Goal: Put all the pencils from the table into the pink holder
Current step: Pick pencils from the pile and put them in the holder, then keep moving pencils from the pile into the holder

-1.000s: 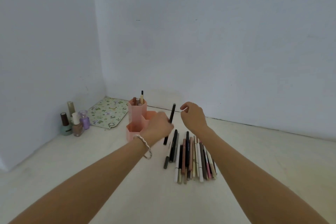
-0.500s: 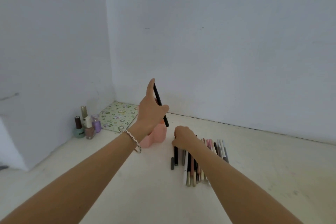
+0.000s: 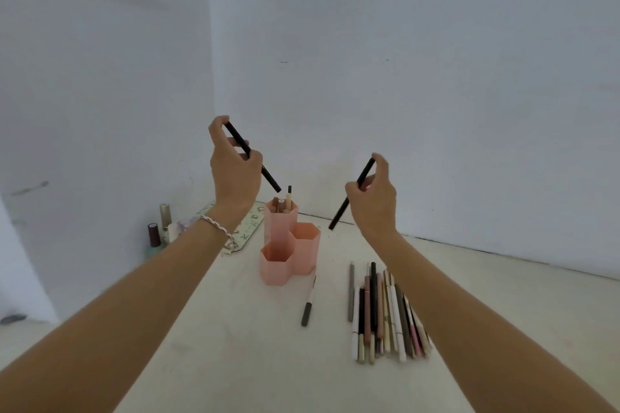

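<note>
Above the pale desk [image 3: 235, 362], both hands are raised with clear air around them. The left hand [image 3: 235, 171] has its grip closed on a black pencil [image 3: 265, 174], tilted so the lower tip hangs just over the tallest cell of the pink holder [image 3: 290, 245]. The right hand [image 3: 372, 201] pinches a second black pencil [image 3: 345, 203], slanting down to the left, its tip in the air to the right of the holder and apart from it.

Half a second ago the right hand was down on the pencil row [image 3: 385, 312]; now it is lifted with that pencil, and the left hand has moved up over the holder.

The holder is three joined hexagonal tubes of smooth matte pink, stepped in height; the tallest, at the back, has a few pencils standing in it, and no pencils show in the two lower ones. A lone white-and-dark pencil [image 3: 308, 303] lies between the holder and the row, with bare desk on either side. The row lies side by side at the right, slim sticks in black, brown, cream and pink. Nail polish bottles [image 3: 157, 231] stand by the left wall, beside a patterned pouch [image 3: 248, 228]. A braided bracelet [image 3: 218, 231] circles the left wrist.
</note>
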